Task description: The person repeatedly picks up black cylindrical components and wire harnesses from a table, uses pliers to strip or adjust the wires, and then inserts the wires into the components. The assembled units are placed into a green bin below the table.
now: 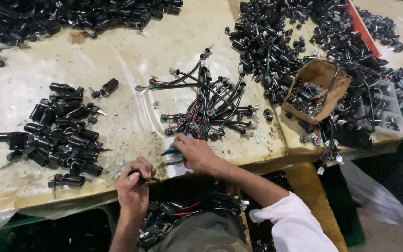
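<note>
Left hand [134, 186]: pinched a small black cylinder part [136, 174]
Right hand [194, 154]: gripped blue-handled pliers [171, 155]
Tabletop [117, 60]: held wired lock assemblies [206, 109]

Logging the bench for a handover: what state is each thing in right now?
Left hand: closed on a small black cylinder part.
Right hand: gripping blue-handled pliers.
Brown paper bag: open, holding small parts.
Bundle of black wired parts: loose, tangled on the table.
Pile of black cylinders: heaped, lying flat.
</note>
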